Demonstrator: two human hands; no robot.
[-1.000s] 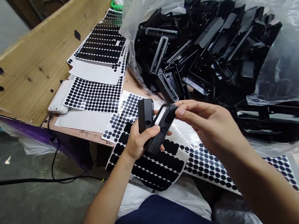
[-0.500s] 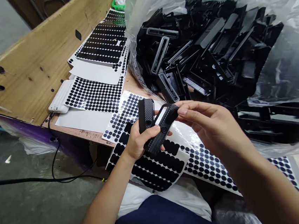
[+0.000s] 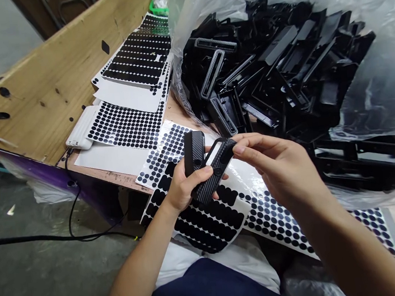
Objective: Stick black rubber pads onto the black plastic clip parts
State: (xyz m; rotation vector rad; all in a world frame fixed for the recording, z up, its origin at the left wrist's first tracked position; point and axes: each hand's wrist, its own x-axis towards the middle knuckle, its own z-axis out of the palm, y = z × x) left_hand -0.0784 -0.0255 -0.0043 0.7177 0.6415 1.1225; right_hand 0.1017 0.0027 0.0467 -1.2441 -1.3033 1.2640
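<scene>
My left hand [image 3: 183, 184] is closed round two long black plastic parts with a carbon-weave pattern. The left plastic part [image 3: 193, 152] points up, while the right plastic part [image 3: 216, 167] leans across it and has a pale strip along its side. With thumb and fingertips, my right hand [image 3: 276, 163] pinches the far end of the leaning part; whether a thin sticker is also between those fingers cannot be seen. Under my hands, a sheet of black stickers [image 3: 205, 226] hangs over the table's front edge.
A large clear plastic bag [image 3: 369, 80] full of black plastic parts [image 3: 280, 61] stands at the back right. Sheets of round black stickers [image 3: 123, 125] lie at left beside a white power bank [image 3: 82, 129] with a cable. A wooden board [image 3: 53, 68] walls the left side.
The view has shifted very slightly. Both hands keep the same hold on the plastic parts, with hardly any movement.
</scene>
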